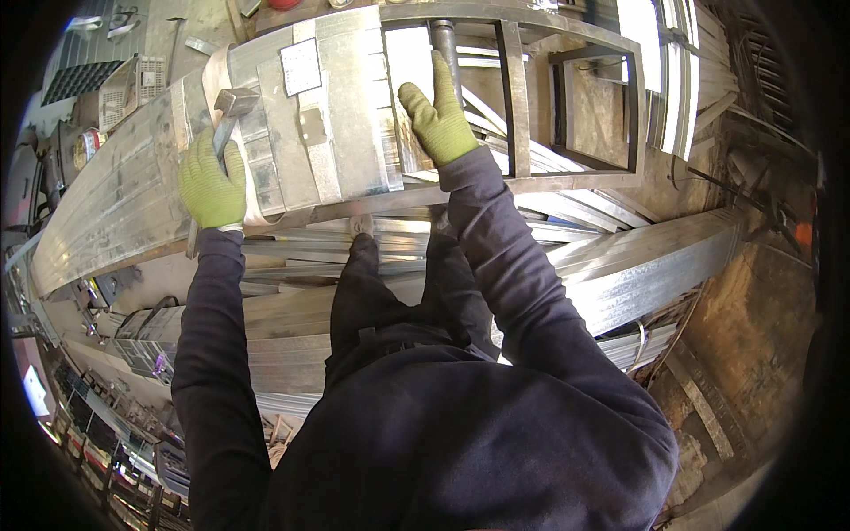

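My left hand (212,181), in a green glove, is closed round the handle of a hammer (237,102). The hammer's block-shaped head points up and away, above a strapped bundle of long metal profiles (354,97). My right hand (440,119), also gloved in green, is at the right end of that bundle. Its thumb and one finger are spread apart over a bright metal piece (409,62); the other fingers hardly show. I cannot tell how firmly it touches. Close to its fingertip stands a dark round post (444,44). A white label (301,67) is on the bundle.
A steel frame (515,97) extends right of the bundle. Loose metal strips (575,212) lie below it, around my legs. Behind me runs another long profile stack (637,265). Upright bright profiles (677,80) are at the far right, and a plastic crate (133,88) is at the left.
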A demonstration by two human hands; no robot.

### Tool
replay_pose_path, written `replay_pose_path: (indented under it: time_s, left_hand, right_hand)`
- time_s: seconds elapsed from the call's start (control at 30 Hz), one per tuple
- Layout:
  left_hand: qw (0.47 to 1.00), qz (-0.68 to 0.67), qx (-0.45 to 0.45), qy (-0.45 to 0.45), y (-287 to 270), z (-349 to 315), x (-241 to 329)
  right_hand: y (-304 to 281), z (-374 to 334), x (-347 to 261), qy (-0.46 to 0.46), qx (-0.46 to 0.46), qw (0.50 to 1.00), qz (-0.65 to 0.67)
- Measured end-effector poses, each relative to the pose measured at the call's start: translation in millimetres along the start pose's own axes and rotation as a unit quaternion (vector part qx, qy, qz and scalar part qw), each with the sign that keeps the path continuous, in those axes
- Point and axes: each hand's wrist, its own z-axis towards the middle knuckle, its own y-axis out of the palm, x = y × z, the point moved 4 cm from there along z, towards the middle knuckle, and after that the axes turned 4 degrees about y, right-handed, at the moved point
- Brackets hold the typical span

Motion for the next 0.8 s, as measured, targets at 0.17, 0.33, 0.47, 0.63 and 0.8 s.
replay_pose_path:
  time_s: [0.17, 0.33, 0.47, 0.63, 0.8]
  left_hand:
    - [0.999, -0.018, -0.027, -0.013, -1.0, 1.7, -0.4]
    - [1.0, -0.017, -0.016, -0.007, -0.3, -0.4, -1.6]
    - [1.0, -0.011, 0.0, 0.001, 0.6, -1.4, -3.0]
    - [1.0, -0.007, 0.022, 0.019, -4.7, 2.2, 0.9]
    - [0.998, -0.049, -0.03, -0.021, -3.6, 3.4, -2.4]
  right_hand:
    - [-1.0, 13.6, 7.3, -0.027, -0.002, 0.998, -0.065]
    - [-13.6, 37.8, 10.9, 0.015, 0.021, 0.97, 0.241]
    - [5.6, 46.0, 11.5, -0.016, 0.027, 0.999, -0.026]
    - [1.4, 54.7, 16.3, -0.027, 0.017, 0.998, -0.052]
    - [-18.3, 79.6, 5.8, 0.059, -0.002, 0.997, 0.053]
